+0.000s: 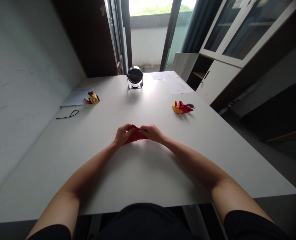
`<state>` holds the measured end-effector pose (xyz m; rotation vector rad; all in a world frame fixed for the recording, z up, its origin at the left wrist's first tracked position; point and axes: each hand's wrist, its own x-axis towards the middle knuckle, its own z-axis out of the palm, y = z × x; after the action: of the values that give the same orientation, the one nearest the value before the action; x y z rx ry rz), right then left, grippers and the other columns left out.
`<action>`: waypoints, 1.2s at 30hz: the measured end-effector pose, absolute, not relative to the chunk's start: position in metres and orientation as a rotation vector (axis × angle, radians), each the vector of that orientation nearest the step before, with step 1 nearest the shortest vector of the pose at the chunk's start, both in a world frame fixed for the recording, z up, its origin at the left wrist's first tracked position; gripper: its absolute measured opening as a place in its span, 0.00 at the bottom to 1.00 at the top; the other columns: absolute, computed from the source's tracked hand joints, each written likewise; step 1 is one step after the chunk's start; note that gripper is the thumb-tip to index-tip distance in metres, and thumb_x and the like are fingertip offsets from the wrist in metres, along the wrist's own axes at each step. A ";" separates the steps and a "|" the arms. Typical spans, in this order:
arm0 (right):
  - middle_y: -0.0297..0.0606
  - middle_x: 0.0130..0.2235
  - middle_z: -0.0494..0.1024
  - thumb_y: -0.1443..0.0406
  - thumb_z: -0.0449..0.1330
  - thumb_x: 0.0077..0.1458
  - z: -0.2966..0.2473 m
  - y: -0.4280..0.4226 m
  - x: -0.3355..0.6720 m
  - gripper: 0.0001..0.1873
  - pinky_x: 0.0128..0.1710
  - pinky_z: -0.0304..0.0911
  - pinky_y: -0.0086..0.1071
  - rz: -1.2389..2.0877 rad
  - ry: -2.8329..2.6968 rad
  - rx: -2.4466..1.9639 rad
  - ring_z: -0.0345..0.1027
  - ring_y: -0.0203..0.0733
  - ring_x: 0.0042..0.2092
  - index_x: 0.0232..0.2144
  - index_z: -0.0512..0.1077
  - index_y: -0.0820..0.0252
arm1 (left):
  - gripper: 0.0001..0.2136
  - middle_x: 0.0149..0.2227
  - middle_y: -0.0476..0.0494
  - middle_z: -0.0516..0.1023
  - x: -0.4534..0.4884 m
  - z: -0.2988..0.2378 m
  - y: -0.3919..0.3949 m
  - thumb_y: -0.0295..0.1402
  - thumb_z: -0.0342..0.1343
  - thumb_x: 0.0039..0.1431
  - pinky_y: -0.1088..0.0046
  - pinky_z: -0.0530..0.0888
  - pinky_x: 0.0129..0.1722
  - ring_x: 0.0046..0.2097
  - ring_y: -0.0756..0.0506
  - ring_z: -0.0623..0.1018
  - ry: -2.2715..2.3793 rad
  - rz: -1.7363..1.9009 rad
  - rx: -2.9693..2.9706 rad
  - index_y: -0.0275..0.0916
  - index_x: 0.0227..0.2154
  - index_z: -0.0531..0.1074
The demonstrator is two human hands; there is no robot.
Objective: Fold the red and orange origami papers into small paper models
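Head view: left hand [122, 134] and right hand [153, 133] pinched red folded paper [133, 136] between fingers; black zip tie [63, 117], yellow toy [93, 97], red-and-orange origami [181, 108] lay beyond.

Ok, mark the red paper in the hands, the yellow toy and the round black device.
Red paper [136, 134], head view: its visible middle part.
Yellow toy [94, 97], head view: its body.
Round black device [135, 76], head view: its dark face.

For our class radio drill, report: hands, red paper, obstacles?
Left hand, right hand: pinching red paper, one each side. Red paper folded, angular. No obstruction seen at hands; orange folded piece and red folded piece apart, off right.
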<state>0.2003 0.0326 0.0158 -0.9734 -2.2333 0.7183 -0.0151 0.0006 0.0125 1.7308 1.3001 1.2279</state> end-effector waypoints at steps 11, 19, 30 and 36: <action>0.30 0.20 0.70 0.53 0.56 0.61 0.007 0.043 0.206 0.19 0.25 0.52 0.28 0.844 -2.083 -1.061 0.57 0.33 0.24 0.25 0.73 0.59 | 0.16 0.31 0.46 0.77 -0.020 0.001 0.010 0.47 0.59 0.58 0.73 0.72 0.29 0.31 0.48 0.74 1.236 1.355 1.355 0.38 0.34 0.75; 0.31 0.22 0.70 0.48 0.58 0.58 0.006 0.053 0.212 0.21 0.27 0.56 0.29 0.960 -1.811 -1.059 0.61 0.35 0.25 0.26 0.70 0.58 | 0.13 0.28 0.49 0.74 -0.023 0.000 0.014 0.44 0.59 0.58 0.75 0.71 0.29 0.29 0.50 0.73 1.231 1.407 1.215 0.38 0.30 0.71; 0.39 0.36 0.78 0.45 0.60 0.57 0.015 0.051 0.212 0.22 0.38 0.69 0.34 1.373 -1.563 -0.804 0.73 0.41 0.38 0.37 0.72 0.57 | 0.15 0.30 0.48 0.74 -0.025 -0.002 0.018 0.46 0.62 0.55 0.75 0.71 0.31 0.30 0.51 0.72 1.166 1.421 1.147 0.37 0.33 0.71; 0.43 0.43 0.80 0.48 0.64 0.56 0.019 0.044 0.207 0.24 0.41 0.70 0.37 1.480 -1.713 -0.641 0.75 0.45 0.44 0.47 0.73 0.58 | 0.18 0.30 0.48 0.75 -0.028 -0.004 0.021 0.49 0.62 0.54 0.74 0.71 0.32 0.29 0.51 0.73 1.139 1.434 1.052 0.37 0.35 0.71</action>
<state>0.2066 0.0436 0.0186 -0.6405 -1.7131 1.4799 -0.0278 0.0210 -0.0037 1.0521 1.1388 1.4341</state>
